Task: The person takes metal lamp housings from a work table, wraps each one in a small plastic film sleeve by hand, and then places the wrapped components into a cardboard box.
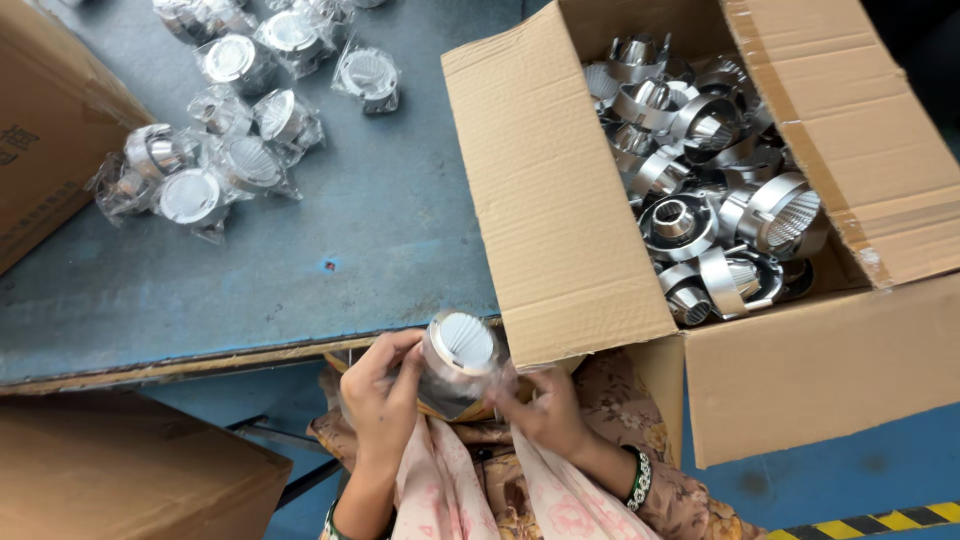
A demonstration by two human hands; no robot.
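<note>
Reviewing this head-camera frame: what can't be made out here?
- Right hand: its fingertips are hidden behind the metal part and clear bag, so the grip is unclear.
- Bottom of the open cardboard box: covered by the piled metal parts.
- Brown box at left: cut off by the frame edge.
- Bagged parts on the table: top ones cut off by the upper edge.
- Left hand: forearm cut off at the bottom edge.
</note>
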